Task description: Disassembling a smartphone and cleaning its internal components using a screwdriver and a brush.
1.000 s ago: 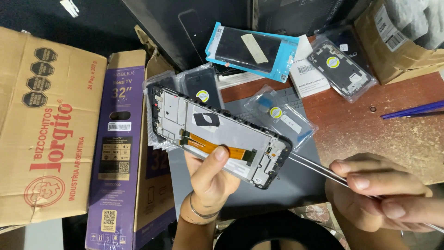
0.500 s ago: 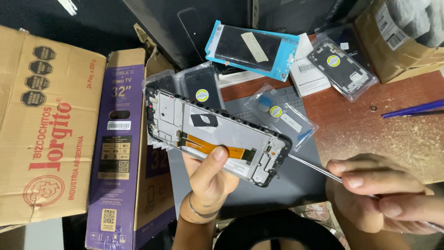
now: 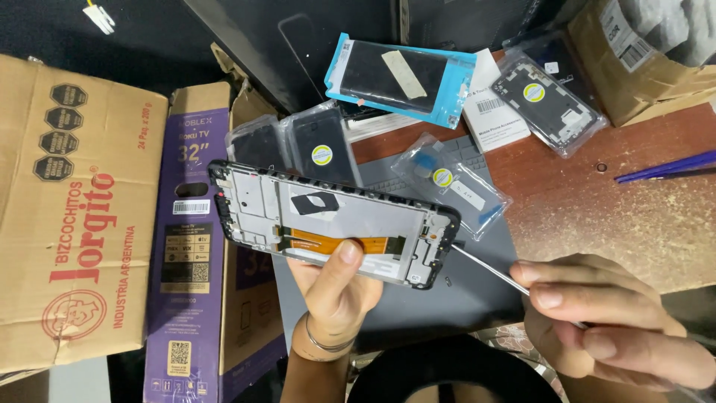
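Note:
My left hand [image 3: 335,295] holds an open phone frame [image 3: 328,220] from below, thumb pressed on its lower edge. The frame is black-rimmed with a silver inner plate, an orange flex cable and a black sticker. It is tilted, its right end lower. My right hand [image 3: 611,321] grips thin metal tweezers [image 3: 488,270] whose tip touches the frame's lower right corner. A metal bracelet sits on my left wrist.
A grey work mat [image 3: 447,298] lies on a brown table [image 3: 634,209]. Several bagged phone screens [image 3: 548,101] and a blue-edged screen package [image 3: 403,75] lie behind. Cardboard boxes [image 3: 74,209] and a purple box [image 3: 190,254] stand at left. A purple tool [image 3: 667,168] lies at right.
The tweezers' tip has slid in closer to the frame's lower right corner. The frame has barely shifted in my left hand.

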